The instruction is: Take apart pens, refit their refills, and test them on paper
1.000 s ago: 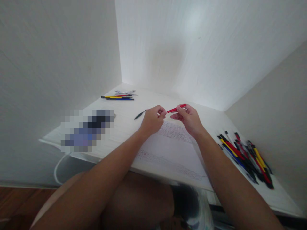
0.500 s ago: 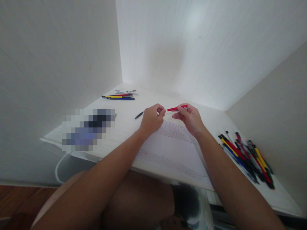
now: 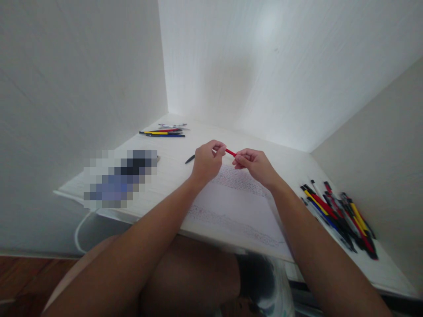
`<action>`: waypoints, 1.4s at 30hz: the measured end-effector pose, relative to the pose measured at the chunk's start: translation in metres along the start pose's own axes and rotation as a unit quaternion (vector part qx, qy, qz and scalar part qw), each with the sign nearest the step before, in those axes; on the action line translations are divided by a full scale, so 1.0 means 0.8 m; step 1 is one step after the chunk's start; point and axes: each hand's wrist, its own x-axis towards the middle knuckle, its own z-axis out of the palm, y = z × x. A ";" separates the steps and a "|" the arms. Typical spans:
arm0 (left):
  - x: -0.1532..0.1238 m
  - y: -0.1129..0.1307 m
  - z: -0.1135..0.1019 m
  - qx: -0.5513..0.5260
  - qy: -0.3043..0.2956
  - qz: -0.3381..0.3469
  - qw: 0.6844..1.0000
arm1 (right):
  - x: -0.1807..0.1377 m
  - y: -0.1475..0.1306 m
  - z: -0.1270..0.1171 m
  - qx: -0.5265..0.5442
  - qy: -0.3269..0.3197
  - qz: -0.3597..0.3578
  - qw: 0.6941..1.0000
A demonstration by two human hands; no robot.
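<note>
1. Paper (image 3: 231, 204) with tiny writing lies on the white table (image 3: 158, 193), below the hands.
2. Many pens (image 3: 322, 203) sit in a messy heap on the right.
3. Right hand (image 3: 254, 164) pinches one end of a red stick (image 3: 230, 152) with its fingers.
4. Left hand (image 3: 207, 160) pinches the other end, so the stick is up between both hands.
5. Dark thin thing (image 3: 189, 159) pokes out beside the left hand.
6. Few more pens (image 3: 165, 133) lie far back, on the left.

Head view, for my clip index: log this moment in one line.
left hand: fingers at red pen's left end | right hand: gripping its right end | written sheet: below hands | dark pen: beside left hand
</note>
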 end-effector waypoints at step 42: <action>0.020 -0.055 -0.094 0.376 -0.147 -0.092 0.910 | 0.010 0.012 0.006 0.056 0.119 0.006 0.991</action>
